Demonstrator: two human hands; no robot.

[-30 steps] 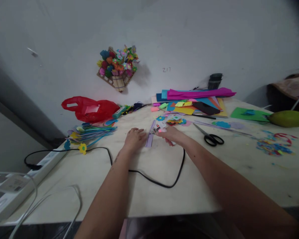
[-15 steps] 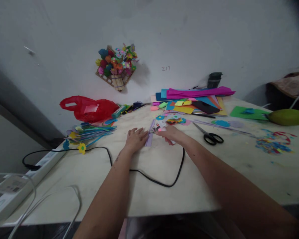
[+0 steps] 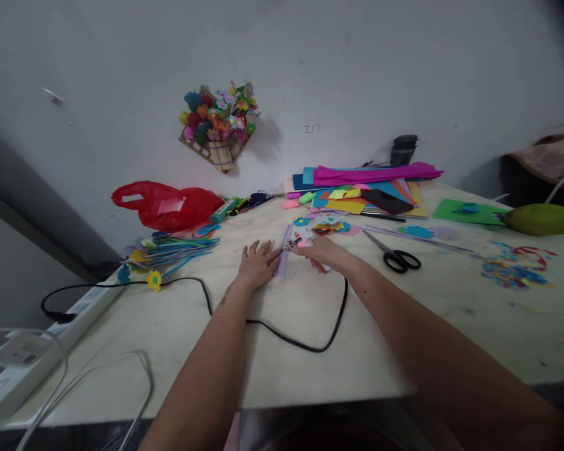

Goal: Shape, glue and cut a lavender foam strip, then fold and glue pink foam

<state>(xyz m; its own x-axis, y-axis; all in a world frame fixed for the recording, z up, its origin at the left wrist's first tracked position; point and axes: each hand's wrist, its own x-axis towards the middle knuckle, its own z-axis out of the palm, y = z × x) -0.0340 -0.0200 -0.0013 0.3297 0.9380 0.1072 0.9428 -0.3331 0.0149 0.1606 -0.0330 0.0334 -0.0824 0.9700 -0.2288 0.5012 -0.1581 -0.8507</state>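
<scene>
You've got a red plastic bag [image 3: 195, 210] on your left, flower arrangement [image 3: 216, 122] on the wall [image 3: 357, 81] above. Dark cup [image 3: 403, 150] stands behind the magenta sheet [image 3: 371, 176]. To your right: black-handled scissors [image 3: 400, 260], green sheet [image 3: 465, 214] beside a yellow-green oblong object [image 3: 543, 219], scattered colourful scraps [image 3: 512, 274] nearer you. White power strip [image 3: 96, 299], left edge.

White tool [image 3: 304, 235] mostly hidden by right hand [image 3: 326, 252]; kind unclear. Lavender strip [image 3: 281, 267] partly covered by left hand [image 3: 259, 265]. Black cord [image 3: 305, 343] lost behind left forearm [image 3: 222, 335], seven o'clock. Cut off: power strip [image 3: 82, 316], eight o'clock; green-yellow object [image 3: 545, 219], three o'clock.
</scene>
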